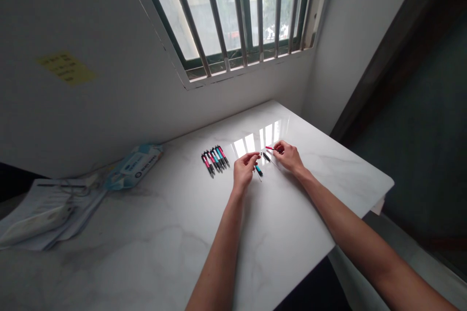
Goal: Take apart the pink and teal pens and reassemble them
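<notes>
My left hand [243, 167] hovers over the white marble table [175, 233] with its fingers pinched on a small part that I cannot make out. My right hand [289, 154] is closed on a red pen piece [270, 147] that sticks out to the left. Between the two hands lie loose pen parts: a black piece [266, 156], a teal piece [259, 170] and a thin refill. A row of several assembled red and teal pens [215, 158] lies just left of my left hand.
A blue-and-white wipes packet [133, 165] and a stack of papers with a white pouch [44, 214] sit at the table's left. A barred window [237, 14] is behind. The table's right edge [379, 194] drops off near my right arm.
</notes>
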The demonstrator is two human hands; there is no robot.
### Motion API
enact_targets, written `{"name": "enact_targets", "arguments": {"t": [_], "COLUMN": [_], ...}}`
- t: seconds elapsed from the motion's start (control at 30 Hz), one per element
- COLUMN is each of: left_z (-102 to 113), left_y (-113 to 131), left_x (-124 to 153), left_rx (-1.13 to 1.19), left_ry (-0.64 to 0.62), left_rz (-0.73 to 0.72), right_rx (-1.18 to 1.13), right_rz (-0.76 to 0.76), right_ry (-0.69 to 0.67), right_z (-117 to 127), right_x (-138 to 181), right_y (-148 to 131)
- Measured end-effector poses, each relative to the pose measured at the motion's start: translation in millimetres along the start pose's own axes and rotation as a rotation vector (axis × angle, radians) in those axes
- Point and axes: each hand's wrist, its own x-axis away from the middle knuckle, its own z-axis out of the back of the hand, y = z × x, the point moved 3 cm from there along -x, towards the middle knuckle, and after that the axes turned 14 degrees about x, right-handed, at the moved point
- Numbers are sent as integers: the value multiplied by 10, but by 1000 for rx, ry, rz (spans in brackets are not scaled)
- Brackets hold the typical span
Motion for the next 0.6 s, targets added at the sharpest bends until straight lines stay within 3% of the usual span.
{"name": "enact_targets", "arguments": {"t": [0.3,0.6], "left_z": [46,-15], "left_y": [74,100], "left_x": [-39,10], "left_rx": [-65,-107], "left_ry": [-6,-42], "left_rz": [-131,-101], "right_rx": [190,209], "right_rz": [55,22], "right_ry": [-82,-133], "right_z": [-92,-10], "right_x": [-30,-45], "right_y": [82,92]}}
